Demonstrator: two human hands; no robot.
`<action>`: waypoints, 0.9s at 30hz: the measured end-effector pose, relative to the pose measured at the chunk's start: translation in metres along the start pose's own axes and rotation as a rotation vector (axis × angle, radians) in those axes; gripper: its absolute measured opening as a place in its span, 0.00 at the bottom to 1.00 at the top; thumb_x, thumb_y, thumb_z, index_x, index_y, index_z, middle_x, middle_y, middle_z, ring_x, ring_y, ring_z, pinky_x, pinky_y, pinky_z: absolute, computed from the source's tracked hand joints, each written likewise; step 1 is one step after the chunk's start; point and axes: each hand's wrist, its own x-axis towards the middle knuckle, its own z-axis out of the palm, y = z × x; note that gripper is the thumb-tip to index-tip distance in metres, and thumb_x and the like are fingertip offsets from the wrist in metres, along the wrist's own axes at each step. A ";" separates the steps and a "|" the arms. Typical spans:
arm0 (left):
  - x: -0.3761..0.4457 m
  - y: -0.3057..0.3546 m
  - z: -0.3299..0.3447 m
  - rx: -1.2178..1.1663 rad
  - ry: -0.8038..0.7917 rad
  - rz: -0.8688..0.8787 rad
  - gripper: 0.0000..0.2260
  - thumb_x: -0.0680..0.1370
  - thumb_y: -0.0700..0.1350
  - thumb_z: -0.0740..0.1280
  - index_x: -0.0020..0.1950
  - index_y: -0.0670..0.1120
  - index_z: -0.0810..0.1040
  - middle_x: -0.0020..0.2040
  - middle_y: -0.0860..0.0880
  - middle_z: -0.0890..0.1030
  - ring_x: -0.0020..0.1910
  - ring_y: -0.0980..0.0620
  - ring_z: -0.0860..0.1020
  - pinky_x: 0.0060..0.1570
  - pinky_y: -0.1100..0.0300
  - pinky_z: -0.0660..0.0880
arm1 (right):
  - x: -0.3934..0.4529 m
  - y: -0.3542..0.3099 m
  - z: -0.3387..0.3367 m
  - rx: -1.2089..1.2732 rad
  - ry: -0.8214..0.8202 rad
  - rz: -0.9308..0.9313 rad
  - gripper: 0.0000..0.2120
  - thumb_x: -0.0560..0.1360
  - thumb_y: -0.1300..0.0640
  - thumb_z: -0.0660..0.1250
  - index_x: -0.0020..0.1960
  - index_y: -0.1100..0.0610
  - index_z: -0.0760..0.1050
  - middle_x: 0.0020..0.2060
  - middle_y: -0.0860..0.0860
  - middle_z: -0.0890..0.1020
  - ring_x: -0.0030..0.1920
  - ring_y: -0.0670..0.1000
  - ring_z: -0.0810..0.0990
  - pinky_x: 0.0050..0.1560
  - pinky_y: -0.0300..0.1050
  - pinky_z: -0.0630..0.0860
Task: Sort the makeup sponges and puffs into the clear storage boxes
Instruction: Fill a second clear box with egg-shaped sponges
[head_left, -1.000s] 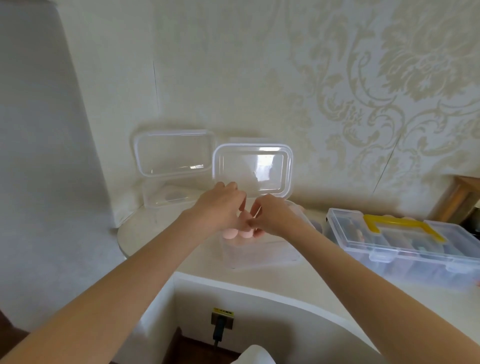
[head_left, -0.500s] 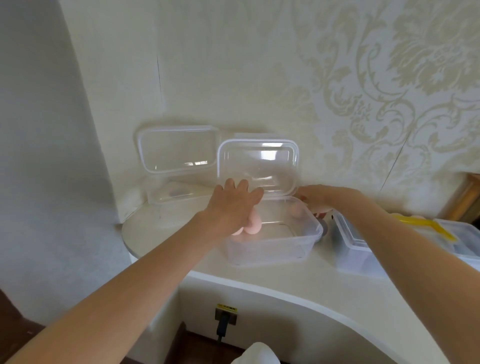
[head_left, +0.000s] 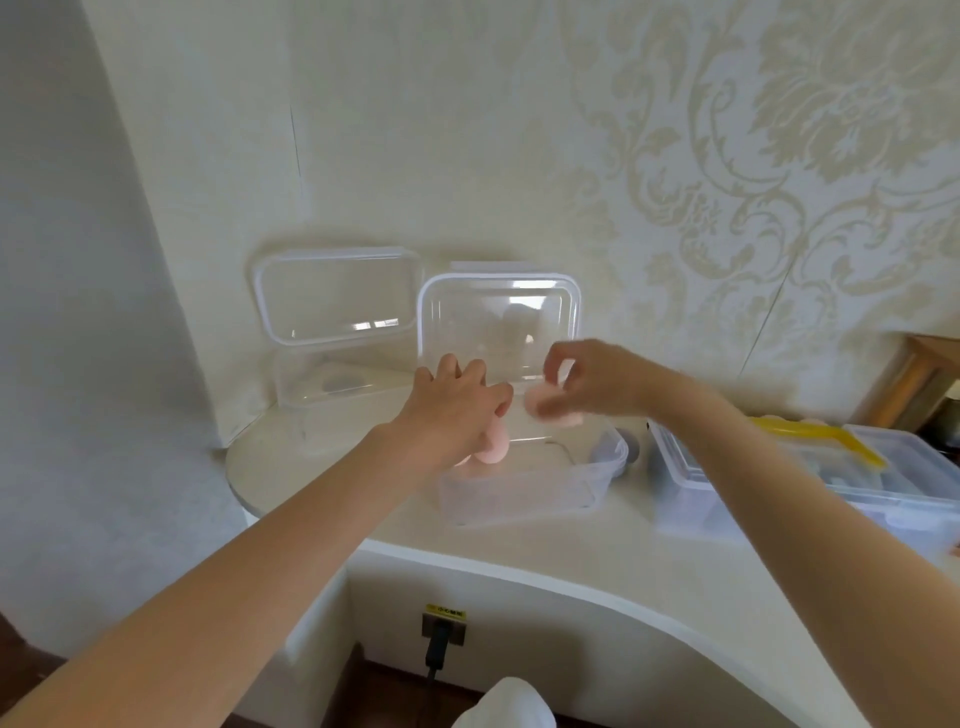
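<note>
A clear storage box (head_left: 597, 475) stands open in the middle of the counter, its lid (head_left: 498, 322) leaning on the wall behind. My left hand (head_left: 457, 402) reaches over the box's left end and holds pink sponges (head_left: 491, 449) under its fingers. My right hand (head_left: 587, 376), blurred, pinches another pink sponge (head_left: 540, 402) above the box. A second clear box (head_left: 332, 395) with its lid (head_left: 335, 291) propped up stands further left by the wall.
At the right sits a clear compartment organiser (head_left: 883, 488) with a yellow handle (head_left: 826, 441). A small dark round object (head_left: 631, 447) lies between it and the middle box. The counter edge (head_left: 623, 597) curves in front, with a wall socket (head_left: 444, 623) below.
My right hand went right toward the organiser, then came back over the middle box pinching a pink sponge. My left hand stayed over the box with its sponges.
</note>
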 end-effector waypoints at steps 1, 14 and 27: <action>-0.001 0.000 0.000 0.000 0.008 0.007 0.15 0.76 0.45 0.65 0.62 0.51 0.69 0.59 0.46 0.68 0.58 0.43 0.66 0.50 0.53 0.62 | 0.000 -0.002 0.008 -0.097 -0.030 -0.016 0.11 0.69 0.55 0.71 0.50 0.49 0.75 0.41 0.45 0.74 0.42 0.49 0.74 0.42 0.40 0.69; -0.001 -0.003 0.004 -0.030 0.045 0.136 0.20 0.77 0.42 0.60 0.65 0.59 0.66 0.67 0.49 0.62 0.61 0.44 0.64 0.51 0.51 0.62 | 0.009 -0.010 0.047 -0.209 0.127 -0.094 0.16 0.70 0.63 0.70 0.46 0.57 0.62 0.48 0.54 0.79 0.44 0.54 0.76 0.43 0.46 0.73; 0.003 -0.005 0.009 0.038 -0.012 0.169 0.15 0.79 0.43 0.60 0.61 0.59 0.72 0.71 0.51 0.59 0.65 0.45 0.60 0.54 0.50 0.60 | -0.003 0.027 -0.005 -0.583 -0.298 0.169 0.10 0.66 0.55 0.75 0.39 0.54 0.73 0.35 0.47 0.75 0.36 0.47 0.74 0.39 0.37 0.69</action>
